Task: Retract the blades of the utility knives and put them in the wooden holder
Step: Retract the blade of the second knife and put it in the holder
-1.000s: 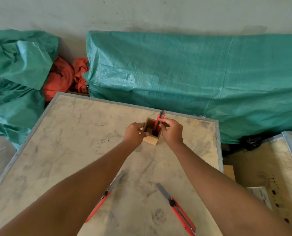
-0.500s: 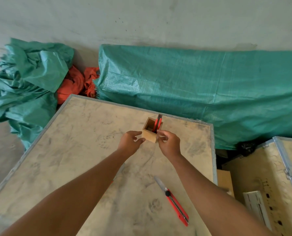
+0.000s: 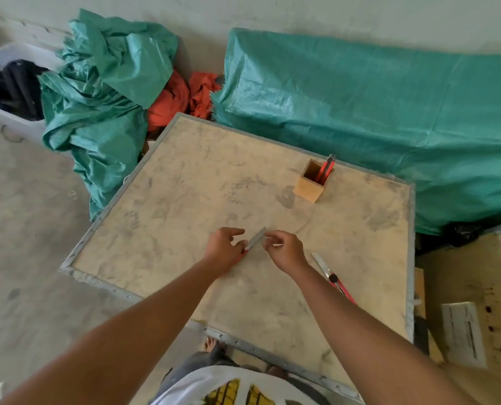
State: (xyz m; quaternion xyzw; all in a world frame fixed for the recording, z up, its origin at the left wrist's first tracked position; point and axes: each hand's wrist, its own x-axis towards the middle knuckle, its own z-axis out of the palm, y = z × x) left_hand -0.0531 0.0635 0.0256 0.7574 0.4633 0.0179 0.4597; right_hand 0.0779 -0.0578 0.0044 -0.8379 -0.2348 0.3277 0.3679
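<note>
A small square wooden holder (image 3: 308,187) stands at the far right of the tabletop with red utility knives (image 3: 325,170) standing inside it. Near the middle of the table my left hand (image 3: 223,252) grips the red handle of a utility knife (image 3: 255,238) whose grey blade sticks out. My right hand (image 3: 284,251) pinches that same knife near the blade's tip. Another red utility knife (image 3: 331,276) lies flat just right of my right wrist, its blade extended and pointing away from me.
The wooden table (image 3: 185,206) has a metal rim all round. Green tarpaulin bundles (image 3: 360,106) and orange cloth (image 3: 179,100) lie behind it. Another wooden board with a white label (image 3: 464,331) sits at the right. Concrete floor spreads at the left.
Both hands drew back from the holder toward me, leaving a knife standing in it. They now hold the knife that lay at the near left. The camera view rose and widened.
</note>
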